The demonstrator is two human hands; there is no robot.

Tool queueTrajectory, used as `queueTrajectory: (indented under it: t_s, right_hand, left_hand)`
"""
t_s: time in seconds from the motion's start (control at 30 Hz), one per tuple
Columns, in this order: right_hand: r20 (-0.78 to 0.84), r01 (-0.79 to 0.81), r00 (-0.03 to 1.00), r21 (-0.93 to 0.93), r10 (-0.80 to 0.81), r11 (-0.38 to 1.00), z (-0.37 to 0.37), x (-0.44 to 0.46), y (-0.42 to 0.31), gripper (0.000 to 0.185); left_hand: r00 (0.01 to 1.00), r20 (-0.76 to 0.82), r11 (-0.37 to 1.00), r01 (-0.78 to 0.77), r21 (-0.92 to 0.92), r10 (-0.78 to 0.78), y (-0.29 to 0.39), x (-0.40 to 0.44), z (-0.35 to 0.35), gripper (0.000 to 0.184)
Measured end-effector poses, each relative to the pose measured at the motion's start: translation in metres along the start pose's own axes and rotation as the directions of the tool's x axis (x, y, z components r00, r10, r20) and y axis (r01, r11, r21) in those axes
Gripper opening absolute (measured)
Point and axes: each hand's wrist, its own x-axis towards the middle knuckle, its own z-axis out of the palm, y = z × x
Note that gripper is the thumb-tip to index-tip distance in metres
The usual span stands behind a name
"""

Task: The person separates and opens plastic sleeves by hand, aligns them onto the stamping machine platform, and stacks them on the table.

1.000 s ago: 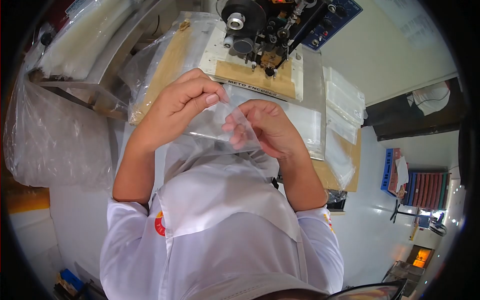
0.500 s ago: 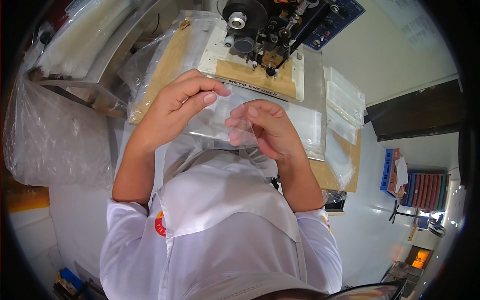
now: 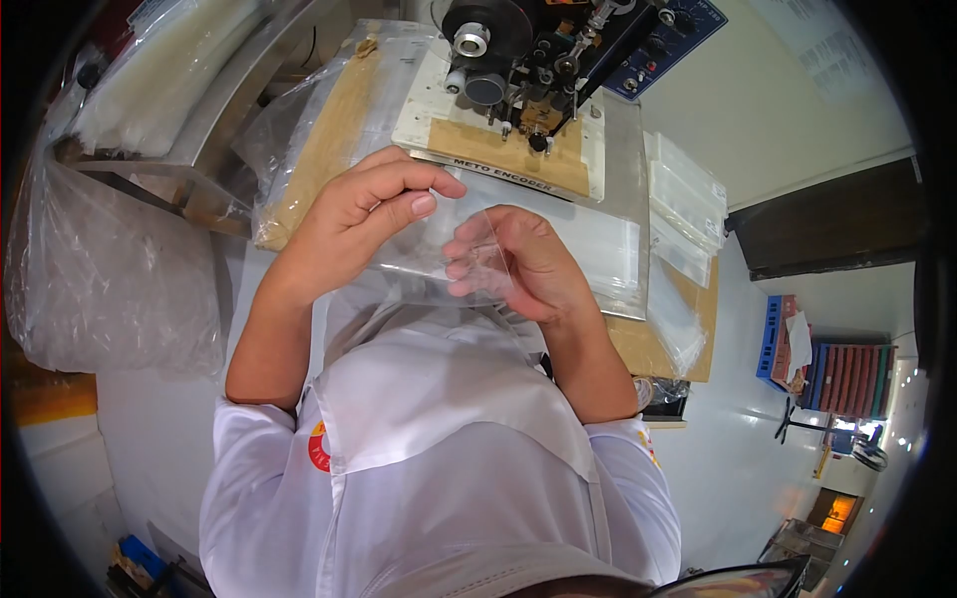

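Head view showed two bare hands raised on the wearer's side of the encoder (image 3: 488, 30), with the thin clear film (image 3: 497, 261) between them, just short of the encoder's near edge. The left hand (image 3: 344, 214) had its thumb and forefinger tips slightly apart, with no clamp to be made out; the right hand (image 3: 546, 261) was loosely curled, its fingers showing through the film. To handle it well, a light touch near an edge seemed best, with both wrists steady, since such limp film would likely crease, cling or slip if squeezed. Turning it slightly against the light would help the eye find its edge. Flat clear bags (image 3: 608, 249) lay just before the encoder, and more packs (image 3: 688, 199) lay to its right. The film's left border was lost against the shiny surface, so whether it touched the left hand, or how firmly the right gripped it, could not be told; the encoder's top was cut off by the frame
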Motion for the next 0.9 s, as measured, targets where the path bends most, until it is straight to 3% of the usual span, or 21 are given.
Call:
queueTrajectory:
  t_s: [0.33,0.43,0.53,0.63,0.73,0.83,0.9]
  right_hand:
    - [0.109,-0.042,0.994,0.101,0.031,0.994,-0.011,0.003,0.012,0.025]
    - [0.099,0.004,0.995,0.033,-0.008,0.999,-0.009,0.003,0.017,0.041]
    - [-0.021,0.009,1.0,-0.031,-0.009,0.999,0.004,-0.002,0.012,0.032]
    - [-0.15,0.211,0.966,-0.011,-0.21,0.977,0.009,-0.003,0.011,0.013]
    - [-0.184,0.262,0.932,-0.245,-0.311,0.933,0.016,-0.008,0.011,0.012]
    - [-0.256,0.303,0.875,-0.372,-0.41,0.878,0.022,-0.008,0.01,0.009]
    - [-0.264,0.292,0.862,-0.439,-0.433,0.85,0.03,-0.011,0.009,0.008]
  left_hand:
    - [1.0,0.017,1.0,0.001,0.03,-0.001,0.002,-0.001,-0.001,0.02]
    - [0.999,0.021,0.999,-0.037,0.029,0.036,0.0,0.0,-0.001,0.02]
    - [0.995,-0.078,0.998,0.056,0.003,-0.056,-0.001,0.0,0.0,0.02]
    - [0.947,-0.272,0.98,0.14,-0.14,-0.174,0.004,-0.001,0.007,0.02]
    - [0.971,-0.229,0.994,0.038,-0.106,-0.062,-0.003,-0.003,0.016,0.022]
    - [0.91,-0.323,0.91,-0.118,0.397,0.258,0.003,-0.001,0.021,0.023]
    - [0.903,-0.293,0.874,-0.154,0.461,0.314,0.018,-0.004,0.021,0.024]
